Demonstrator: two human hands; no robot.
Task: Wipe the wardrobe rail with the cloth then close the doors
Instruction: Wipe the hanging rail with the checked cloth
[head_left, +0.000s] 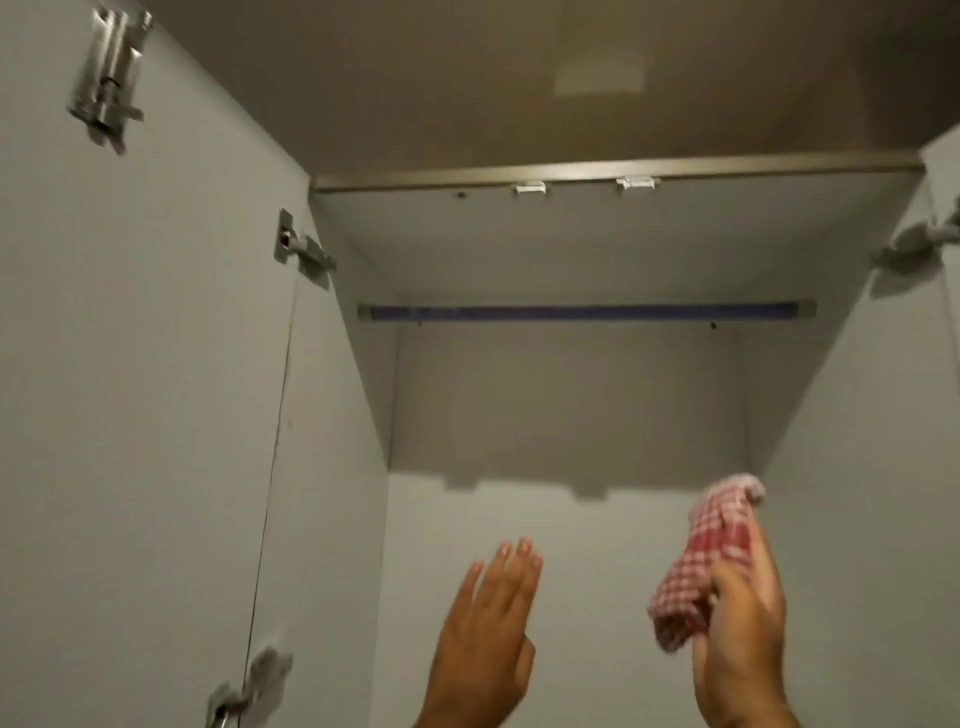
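The open wardrobe (571, 415) fills the view from below, its grey interior bare and its top panel dim overhead. The left door (140, 364) stands swung wide, showing its inner face, with a metal slide bolt (110, 83) fixed near its upper corner and two hinges, one high (301, 249) and one low (249, 686), joining it to the side wall. Only a sliver of the right door (943, 171) shows at the frame edge, with its own hinge (919, 244) beside it. A metal strip (613, 171) runs across the front of the top, with two small white clips (530, 188) just under it. Farther in and lower, the rail (587, 313) spans from side wall to side wall, dark blue along its length with pale ends. Well below the rail, both hands are raised. The right hand (743, 639) grips a bunched red-and-white checked cloth (706, 561), which sticks up above the fingers and touches nothing else. The left hand (488, 629) is empty, flat, fingers straight and close together, palm turned toward the cloth but apart from it.
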